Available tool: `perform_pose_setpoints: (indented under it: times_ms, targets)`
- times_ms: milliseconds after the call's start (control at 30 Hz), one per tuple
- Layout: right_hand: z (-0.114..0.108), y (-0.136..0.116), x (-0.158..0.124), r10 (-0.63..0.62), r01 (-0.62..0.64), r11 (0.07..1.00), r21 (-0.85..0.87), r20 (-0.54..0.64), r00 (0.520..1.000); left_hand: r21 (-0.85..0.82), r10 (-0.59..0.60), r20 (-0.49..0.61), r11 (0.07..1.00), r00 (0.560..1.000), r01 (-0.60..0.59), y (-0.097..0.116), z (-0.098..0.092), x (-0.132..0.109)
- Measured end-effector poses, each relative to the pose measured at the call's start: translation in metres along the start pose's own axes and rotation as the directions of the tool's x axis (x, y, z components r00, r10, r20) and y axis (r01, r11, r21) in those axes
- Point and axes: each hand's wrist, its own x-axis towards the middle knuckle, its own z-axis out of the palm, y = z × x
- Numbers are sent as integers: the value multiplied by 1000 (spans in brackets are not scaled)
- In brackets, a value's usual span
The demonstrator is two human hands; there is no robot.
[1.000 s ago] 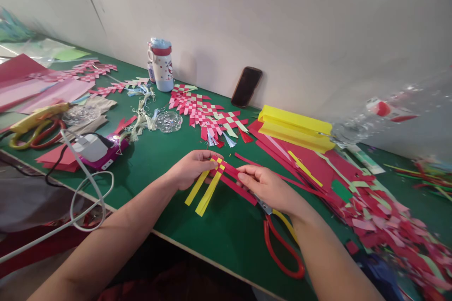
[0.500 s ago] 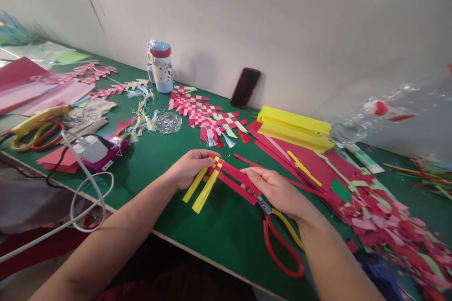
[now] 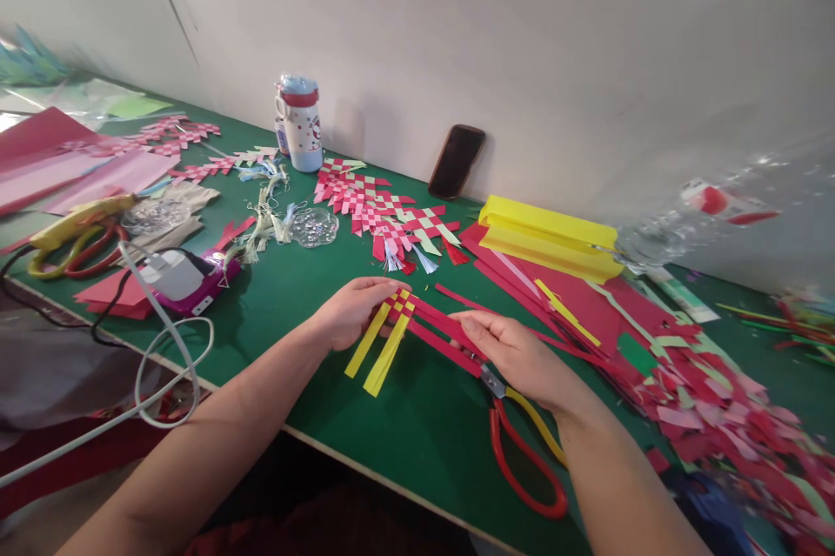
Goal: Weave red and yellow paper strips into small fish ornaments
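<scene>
My left hand (image 3: pixel 357 312) pinches the checkered corner of a woven paper piece (image 3: pixel 403 305) made from yellow and red strips. Two yellow tails (image 3: pixel 386 360) hang from it toward the table's front edge. On the other side, my right hand (image 3: pixel 515 356) has its thumb and fingers closed on the long red strips (image 3: pixel 444 345), which stretch between both hands. Its lower fingers are partly hidden. Scissors with one red and one yellow handle (image 3: pixel 499 452) lie on the green table just below my right hand, blades partly covered by the strips and hand.
Finished woven pieces (image 3: pixel 371 204) with tassels lie behind my hands, near a clear bead dish (image 3: pixel 315 227). A bottle (image 3: pixel 303 125) and a phone (image 3: pixel 457 161) stand by the wall. Folded yellow paper (image 3: pixel 548 238) and paper scraps (image 3: pixel 731 430) lie right; a cable (image 3: pixel 163 334) loops left.
The view has shifted slightly. The woven piece has turned a little in my left hand, so more of its checkered part shows. Both hands keep their grip.
</scene>
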Motion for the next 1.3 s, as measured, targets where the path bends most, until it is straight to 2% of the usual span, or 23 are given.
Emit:
perform_pose_setpoints:
  times_ms: [333,567,1033,1300]
  targets:
    - [-1,-2,-3,-51,51,998,32,-4,999,-12,50,151,999,987,-49,-6,-6,3]
    - [-2,-4,-7,-87,84,991,101,22,996,-10,67,215,998,974,-66,-9,-10,4]
    - [-1,-1,-9,-73,74,980,183,-10,997,-28,84,203,996,976,-79,-6,-7,2]
    - [5,12,-4,-86,86,980,179,-5,996,-18,76,161,997,984,-74,-9,-7,5]
